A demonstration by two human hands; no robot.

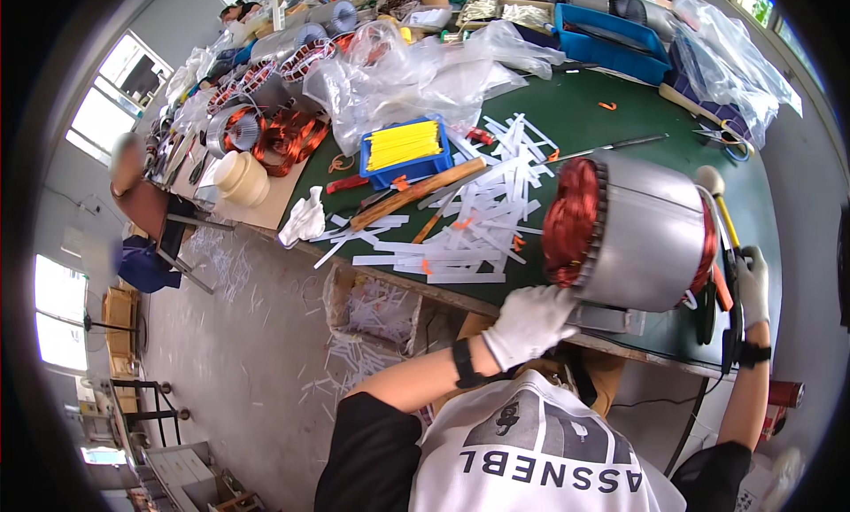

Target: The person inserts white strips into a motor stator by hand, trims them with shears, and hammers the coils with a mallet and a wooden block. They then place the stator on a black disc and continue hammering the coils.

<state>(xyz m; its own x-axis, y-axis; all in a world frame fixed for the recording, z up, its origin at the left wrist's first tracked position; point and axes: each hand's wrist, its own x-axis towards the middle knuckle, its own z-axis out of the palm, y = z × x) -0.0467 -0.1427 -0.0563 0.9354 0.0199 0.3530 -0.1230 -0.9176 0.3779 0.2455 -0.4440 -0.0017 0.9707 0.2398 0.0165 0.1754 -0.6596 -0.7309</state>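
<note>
A large motor stator (pixel 651 233) lies on its side at the right of the green table, a grey metal cylinder with red-brown copper windings (pixel 571 221) bulging from its ends. My left hand (pixel 531 324), in a white glove, holds the stator's lower left rim, its fingers bent against it. At the table's right edge is my gloved right hand (pixel 754 286), fingers curled beside a yellow-handled mallet (pixel 728 218) and a black-handled tool (pixel 733 321); what it grips is partly hidden. Between the stator and that hand lies an orange-red handle (pixel 722 286).
White paper strips (pixel 478 220) and a wooden stick (pixel 416 193) lie left of the stator. Behind them stands a blue tray (pixel 405 171) of yellow strips. Scissors (pixel 726 138), plastic bags (pixel 416 78) and a blue bin (pixel 611 47) are farther back. Another person (pixel 142 202) sits at far left.
</note>
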